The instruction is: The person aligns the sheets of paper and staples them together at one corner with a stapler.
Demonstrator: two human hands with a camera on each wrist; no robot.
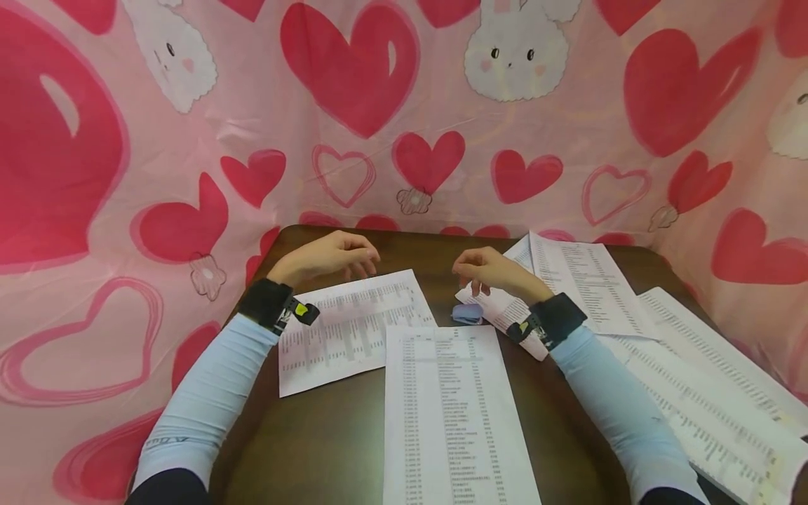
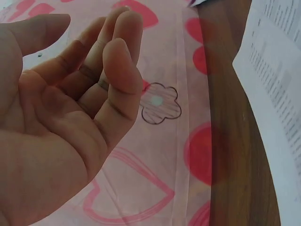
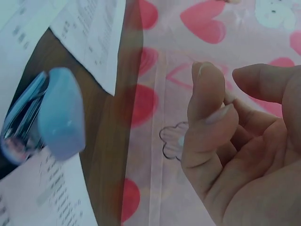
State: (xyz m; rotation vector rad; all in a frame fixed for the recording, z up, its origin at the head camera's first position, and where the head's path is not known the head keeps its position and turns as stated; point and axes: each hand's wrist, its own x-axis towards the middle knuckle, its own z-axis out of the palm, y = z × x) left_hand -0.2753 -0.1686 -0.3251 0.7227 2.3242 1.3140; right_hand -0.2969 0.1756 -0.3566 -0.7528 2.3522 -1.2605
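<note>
My left hand [image 1: 341,254] is raised over the far left of the table, just beyond a printed sheet [image 1: 353,330] lying at a slant. Its fingers [image 2: 122,70] are loosely bent around an empty palm. Across from it hovers my right hand [image 1: 489,270], fingers relaxed and holding nothing, as the right wrist view also shows. Below and nearer than that hand is a small blue-purple stapler [image 1: 467,313], partly on a narrow strip of printed paper [image 1: 505,308]. In the right wrist view the stapler [image 3: 61,113] lies apart from the fingers. A long printed sheet [image 1: 448,414] lies centrally in front.
More printed sheets overlap at the right: one [image 1: 587,280] at the back, others [image 1: 701,414] along the right side under my right forearm. The dark wooden table [image 1: 303,449] ends against a pink heart-patterned cloth [image 1: 366,175] behind and at the sides.
</note>
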